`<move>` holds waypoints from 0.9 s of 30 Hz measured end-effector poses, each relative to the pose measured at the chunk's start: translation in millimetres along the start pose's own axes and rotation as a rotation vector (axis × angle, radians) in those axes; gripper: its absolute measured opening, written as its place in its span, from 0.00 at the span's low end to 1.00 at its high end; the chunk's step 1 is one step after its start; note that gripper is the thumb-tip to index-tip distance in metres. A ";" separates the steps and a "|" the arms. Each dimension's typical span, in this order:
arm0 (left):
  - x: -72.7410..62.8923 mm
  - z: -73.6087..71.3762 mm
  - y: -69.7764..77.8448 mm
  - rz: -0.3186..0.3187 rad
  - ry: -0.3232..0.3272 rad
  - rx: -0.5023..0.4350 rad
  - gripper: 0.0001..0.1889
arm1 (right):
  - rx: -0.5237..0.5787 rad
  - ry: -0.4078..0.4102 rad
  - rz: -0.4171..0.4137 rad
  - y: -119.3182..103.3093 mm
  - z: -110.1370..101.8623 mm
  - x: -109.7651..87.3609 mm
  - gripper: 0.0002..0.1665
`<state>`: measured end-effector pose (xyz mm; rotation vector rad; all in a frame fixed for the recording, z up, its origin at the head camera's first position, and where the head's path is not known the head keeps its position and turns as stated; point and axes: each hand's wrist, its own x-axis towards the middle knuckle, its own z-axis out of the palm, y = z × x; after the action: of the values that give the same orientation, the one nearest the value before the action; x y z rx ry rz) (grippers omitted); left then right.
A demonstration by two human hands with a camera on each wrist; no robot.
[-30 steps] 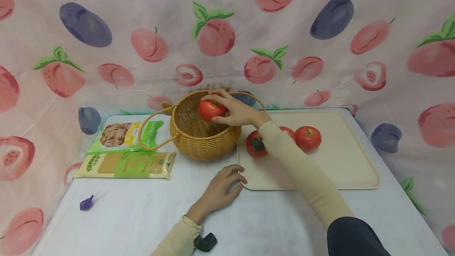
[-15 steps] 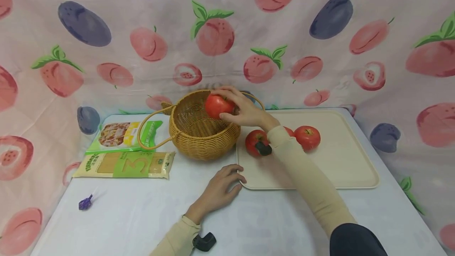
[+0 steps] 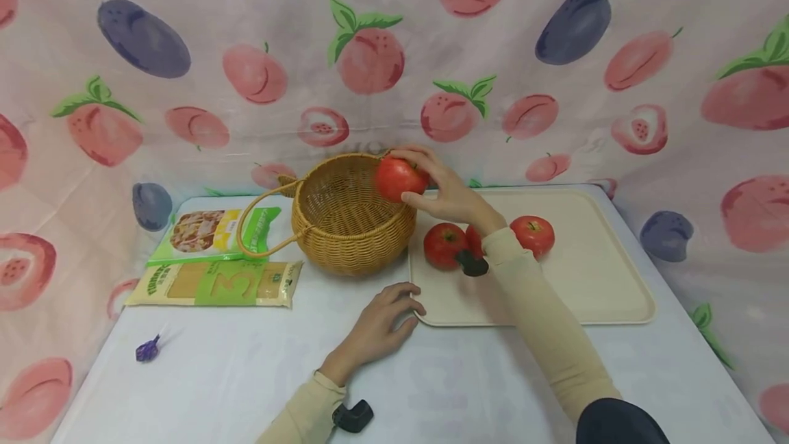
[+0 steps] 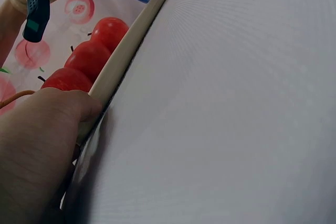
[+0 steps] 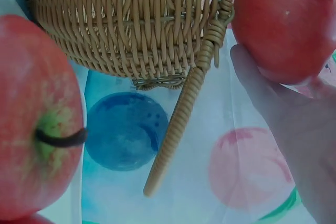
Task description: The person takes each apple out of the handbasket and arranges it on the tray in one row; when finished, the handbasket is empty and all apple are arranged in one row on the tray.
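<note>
My right hand holds a red apple over the right rim of a wicker basket. Thumb and fingers are round the apple, seen close beside the basket in the right wrist view. No other fruit shows in the visible part of the basket. Three more apples lie in a row on a cream tray, the middle one partly hidden behind the right forearm. My left hand rests at the tray's near left corner with relaxed fingers; its thumb lies along the tray edge in the left wrist view.
Left of the basket lie a green food packet and a pack of noodles. The basket's loop handle hangs over the packet. A small purple wrapped item sits near the left table edge. Fruit-print cloth hangs behind.
My right hand has moved right with the apple, from over the basket's middle to its right rim. The left hand stays at the tray corner.
</note>
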<state>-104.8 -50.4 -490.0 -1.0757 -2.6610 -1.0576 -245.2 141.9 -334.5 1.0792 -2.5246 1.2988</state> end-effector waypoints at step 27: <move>1.4 -0.9 1.1 -0.020 -0.009 0.000 0.07 | 0.038 0.100 0.185 -18.3 -32.0 -67.9 0.38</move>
<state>-105.3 -49.6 -488.3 -1.0587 -2.6849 -1.0587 -190.1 195.7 -328.5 0.7806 -2.5850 1.4120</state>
